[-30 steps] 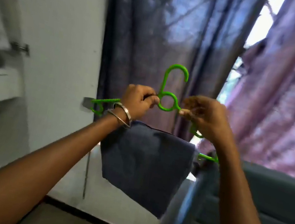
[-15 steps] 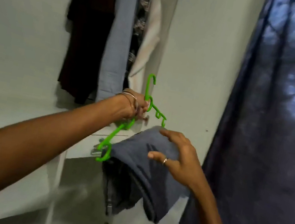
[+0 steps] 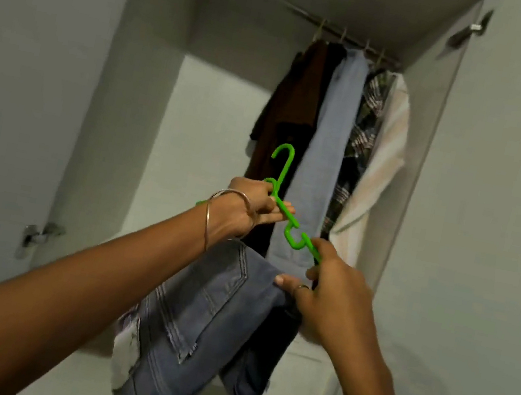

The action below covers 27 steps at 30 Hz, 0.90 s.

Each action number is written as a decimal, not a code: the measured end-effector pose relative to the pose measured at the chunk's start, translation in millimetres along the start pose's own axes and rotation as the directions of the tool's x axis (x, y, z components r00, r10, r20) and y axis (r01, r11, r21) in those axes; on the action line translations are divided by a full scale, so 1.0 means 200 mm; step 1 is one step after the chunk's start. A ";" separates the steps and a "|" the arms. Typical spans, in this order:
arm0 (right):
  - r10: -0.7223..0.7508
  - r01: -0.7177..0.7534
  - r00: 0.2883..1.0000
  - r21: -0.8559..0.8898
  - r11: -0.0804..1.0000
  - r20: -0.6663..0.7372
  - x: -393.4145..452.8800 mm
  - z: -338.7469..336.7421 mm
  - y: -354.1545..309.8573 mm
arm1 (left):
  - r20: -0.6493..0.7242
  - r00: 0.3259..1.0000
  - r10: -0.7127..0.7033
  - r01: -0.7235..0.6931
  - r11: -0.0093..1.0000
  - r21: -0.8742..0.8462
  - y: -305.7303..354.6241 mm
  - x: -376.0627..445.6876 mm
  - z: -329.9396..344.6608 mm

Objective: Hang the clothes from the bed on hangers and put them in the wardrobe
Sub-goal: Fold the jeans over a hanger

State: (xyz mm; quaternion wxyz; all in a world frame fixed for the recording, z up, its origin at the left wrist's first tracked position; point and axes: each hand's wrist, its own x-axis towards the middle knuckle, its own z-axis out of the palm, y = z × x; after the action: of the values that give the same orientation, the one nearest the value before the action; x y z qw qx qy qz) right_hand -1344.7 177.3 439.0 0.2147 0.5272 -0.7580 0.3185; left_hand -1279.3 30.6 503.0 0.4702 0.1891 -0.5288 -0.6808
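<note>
A bright green plastic hanger [image 3: 287, 217] carries folded grey-blue jeans [image 3: 202, 319] draped over its bar. My left hand [image 3: 242, 211] grips the hanger just below its hook. My right hand [image 3: 328, 296] holds the hanger's right arm and pinches the fold of the jeans. The hanger is raised in front of the open wardrobe, its hook pointing up toward the metal rail [image 3: 296, 5], well below it. Several garments hang at the rail's right end: a brown one [image 3: 288, 108], a light blue one [image 3: 327, 146], a plaid one [image 3: 370, 112] and a cream one [image 3: 384, 156].
The white wardrobe has an open door [image 3: 21, 85] on the left with a metal hinge [image 3: 36, 234], and a side wall [image 3: 494, 204] on the right. A white shelf or drawer front [image 3: 300, 378] sits below the hanging clothes. The rail's left part is bare.
My view swung from the curtains to the wardrobe and tilted up. The hanger with the jeans rose toward the rail. My right hand went from the jeans to the hanger's right arm.
</note>
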 end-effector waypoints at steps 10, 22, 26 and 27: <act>-0.399 0.271 0.914 -0.609 0.746 -0.081 0.59 0.11 -0.42 | 0.007 0.953 0.303 -0.303 0.953 0.024 0.48 0.43 -0.32; -0.580 0.245 0.798 -0.791 0.560 -0.163 1.48 0.39 -0.63 | 0.139 0.895 0.423 -0.433 0.900 0.044 0.82 1.19 -0.66; -0.713 0.196 0.679 -0.893 0.405 -0.174 1.76 0.27 -0.74 | 0.229 0.838 0.496 -0.532 0.836 0.137 1.04 1.38 -0.68; -0.700 0.172 0.691 -0.899 0.403 -0.181 1.81 0.24 -0.76 | 0.262 0.822 0.506 -0.557 0.810 0.183 1.07 1.41 -0.68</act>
State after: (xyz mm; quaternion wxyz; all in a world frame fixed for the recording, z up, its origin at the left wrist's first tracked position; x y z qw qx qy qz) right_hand -1329.0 -133.2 683.4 0.7179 0.4352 -0.5430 -0.0178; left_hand -1220.1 -279.8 711.7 0.5591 0.0213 -0.6869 -0.4638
